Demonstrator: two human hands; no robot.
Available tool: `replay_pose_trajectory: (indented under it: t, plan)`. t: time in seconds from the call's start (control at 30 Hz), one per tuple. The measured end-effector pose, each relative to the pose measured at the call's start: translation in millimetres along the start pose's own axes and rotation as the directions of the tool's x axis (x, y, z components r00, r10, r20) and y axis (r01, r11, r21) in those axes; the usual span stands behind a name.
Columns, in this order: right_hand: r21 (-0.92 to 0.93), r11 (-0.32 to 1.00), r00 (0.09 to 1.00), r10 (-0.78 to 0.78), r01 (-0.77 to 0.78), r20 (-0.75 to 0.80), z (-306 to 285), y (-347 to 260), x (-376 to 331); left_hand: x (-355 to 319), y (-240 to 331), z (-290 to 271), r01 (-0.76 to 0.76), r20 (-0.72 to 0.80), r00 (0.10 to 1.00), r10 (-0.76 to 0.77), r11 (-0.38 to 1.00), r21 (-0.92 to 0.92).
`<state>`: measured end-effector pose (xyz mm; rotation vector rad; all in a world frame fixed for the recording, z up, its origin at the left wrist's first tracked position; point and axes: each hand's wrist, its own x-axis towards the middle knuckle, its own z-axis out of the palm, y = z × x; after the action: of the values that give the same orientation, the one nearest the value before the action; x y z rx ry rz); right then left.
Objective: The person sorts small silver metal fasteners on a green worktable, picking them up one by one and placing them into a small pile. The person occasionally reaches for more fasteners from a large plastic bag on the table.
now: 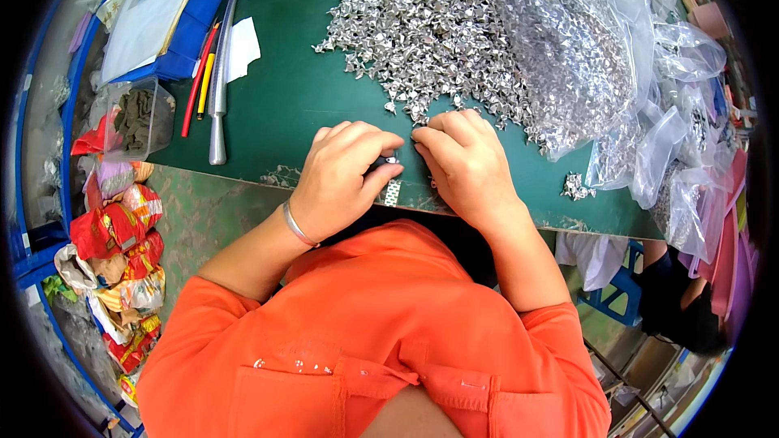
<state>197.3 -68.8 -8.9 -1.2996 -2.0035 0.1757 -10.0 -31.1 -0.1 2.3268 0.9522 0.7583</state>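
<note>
Left hand (341,174) curled, fingers pressed together, thumb and fingertips pinching a small silvery metal piece (392,161) at the near edge of the dark green bench (284,97). Right hand (462,158) also curled, fingertips closed and meeting the left ones at the same piece. Short ribbed silver metal strip (393,191) hanging just below the pinch, over the bench edge. Thin silver bangle (296,227) on left wrist.

Just beyond the hands, big loose heap of small shiny silver metal parts (422,24), spilling out of crumpled clear plastic bags (649,89) at right. Small separate cluster of the same silver parts (576,186) near right bench edge.

At left on bench: long silver metal tool (217,89) beside red and yellow sticks (199,81), white paper slip (242,49), clear plastic tub (138,118) with dark bits. Blue tray (195,24) at far left. Red and yellow snack wrappers (118,251) piled on floor at left. Orange shirt (365,332) filling lower frame.
</note>
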Motion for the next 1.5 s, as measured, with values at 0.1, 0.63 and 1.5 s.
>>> replay_pose_trajectory:
  t: [0.1,0.63,1.5]
  plan:
    - [-0.084,0.995,0.999,-0.048,0.047,-0.013,-7.9,7.9,-8.0,-4.1,-6.7,0.4,0.069,-0.068,0.995,-0.079,0.988,-0.137]
    - [0.167,0.954,0.965,0.259,-0.250,-0.031,-30.4,5.5,-29.4,2.8,-0.3,12.9,-0.074,0.072,0.994,0.079,0.995,-0.071]
    - [-0.150,0.935,0.929,0.281,-0.321,-0.239,-28.0,24.5,-31.6,6.2,13.4,24.1,-0.046,0.023,0.998,0.057,0.944,-0.327]
